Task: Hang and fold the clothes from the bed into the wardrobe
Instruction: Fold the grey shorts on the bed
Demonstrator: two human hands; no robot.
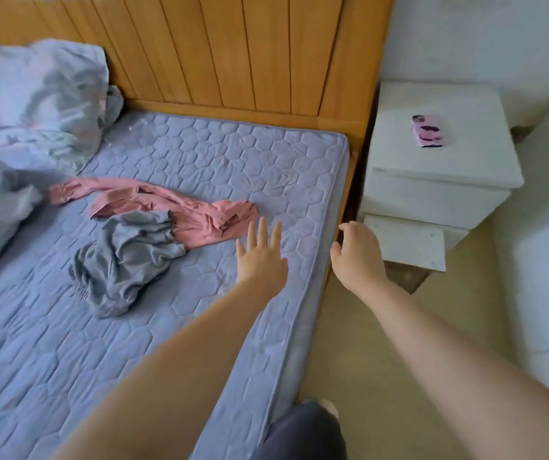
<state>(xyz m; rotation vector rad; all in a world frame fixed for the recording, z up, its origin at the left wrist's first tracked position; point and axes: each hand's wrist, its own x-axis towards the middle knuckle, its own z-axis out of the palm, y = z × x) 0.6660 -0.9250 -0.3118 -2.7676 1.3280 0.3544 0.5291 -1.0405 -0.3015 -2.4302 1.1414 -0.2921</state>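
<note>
Bare forearms (pixel 183 360) stretch over the quilted mattress (pixel 200 154): left hand (pixel 261 257), fingers splayed straight and empty, the pink garment (pixel 180 207) just beyond its fingertips, grey garment (pixel 127 257) further left; right hand (pixel 356 250), loosely curled, holding nothing, beside the mattress edge.

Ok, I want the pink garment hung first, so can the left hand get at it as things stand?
Probably yes. The left hand is open above the mattress, its fingertips just short of the near end of the pink garment, with nothing between them. The grey garment lies further left.
</note>
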